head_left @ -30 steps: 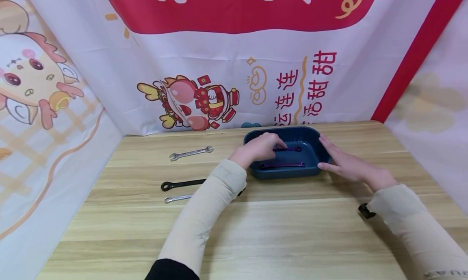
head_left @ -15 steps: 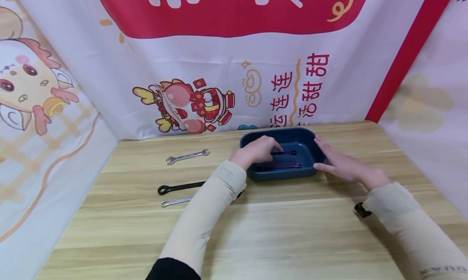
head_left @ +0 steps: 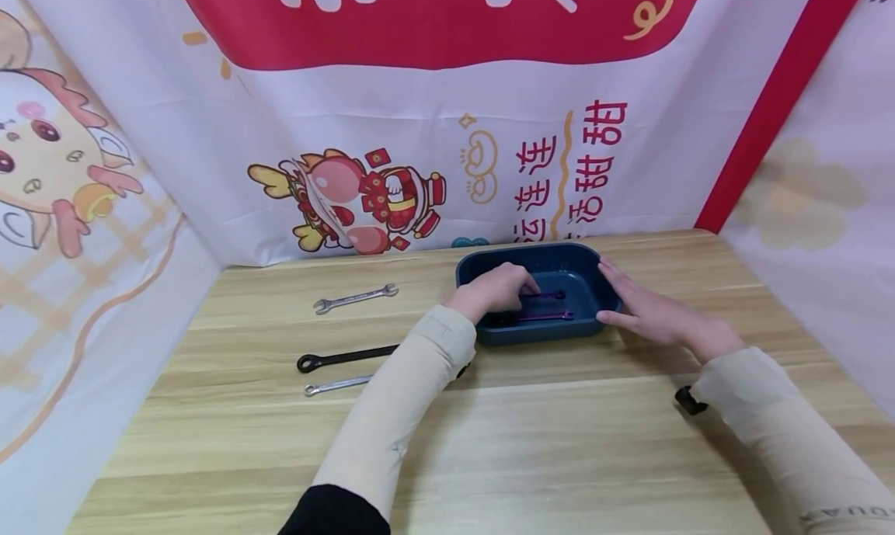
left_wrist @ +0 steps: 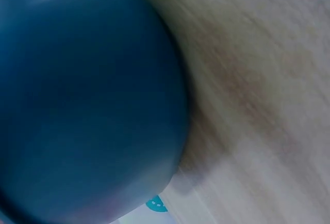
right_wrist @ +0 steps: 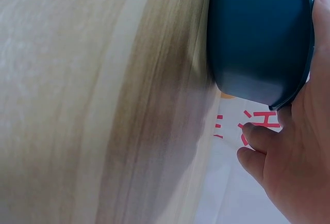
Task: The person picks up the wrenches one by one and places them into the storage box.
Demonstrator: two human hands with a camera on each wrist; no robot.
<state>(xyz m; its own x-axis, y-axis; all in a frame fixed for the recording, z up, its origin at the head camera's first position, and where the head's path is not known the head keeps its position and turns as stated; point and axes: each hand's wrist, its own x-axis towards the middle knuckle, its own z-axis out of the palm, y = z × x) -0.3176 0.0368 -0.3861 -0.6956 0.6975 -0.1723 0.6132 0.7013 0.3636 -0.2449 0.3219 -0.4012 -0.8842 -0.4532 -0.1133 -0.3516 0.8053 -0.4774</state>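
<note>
In the head view my left hand point(head_left: 498, 290) reaches into a dark blue bin point(head_left: 534, 335). Its fingers pinch a dark purple wrench point(head_left: 554, 295), whose near part they hide. A second purple wrench point(head_left: 545, 316) lies on the bin floor, closer to the front wall. My right hand point(head_left: 650, 315) rests against the bin's right end, fingers extended along the outside and thumb at the front corner. The right wrist view shows this right hand point(right_wrist: 299, 146) at the rim of the bin point(right_wrist: 263, 33). Only the bin's outer wall point(left_wrist: 98, 105) fills the left wrist view; the left hand is hidden there.
On the wooden table point(head_left: 559, 449), left of the bin, lie a silver open-end wrench point(head_left: 356, 298), a black ratchet wrench point(head_left: 349, 356) and a smaller silver wrench point(head_left: 339, 385). My left forearm covers the ends of the latter two. A printed cloth point(head_left: 391, 108) hangs behind.
My left hand has shifted the upper purple wrench slightly toward the front, nearer the other one. The right hand stays at the bin's end. The head view has tilted a little.
</note>
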